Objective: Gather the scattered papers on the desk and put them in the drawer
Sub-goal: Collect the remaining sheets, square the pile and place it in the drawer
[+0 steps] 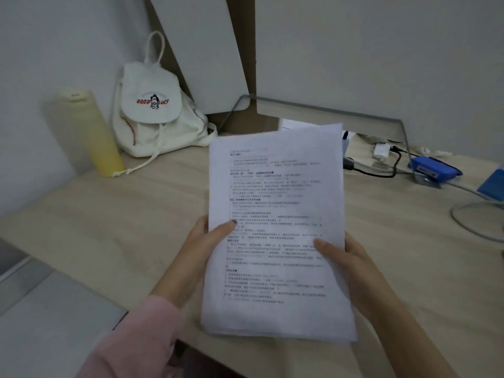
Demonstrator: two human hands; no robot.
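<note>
A stack of white printed papers [275, 186] is held up over the light wooden desk [122, 219], its sheets roughly squared. My left hand [207, 238] grips the stack's left edge, thumb on the front page and fingers behind. My right hand [346, 257] grips the right edge the same way. Behind the stack's top edge another white sheet [293, 124] shows at the back of the desk. No drawer can be made out in this view.
A yellow bottle [92, 135] and a white drawstring backpack [155, 113] stand at the back left. White boards [201, 50] lean on the wall. Cables, a white plug [380, 151] and a blue box [433, 169] lie at the right. A grey surface [41, 317] sits lower left.
</note>
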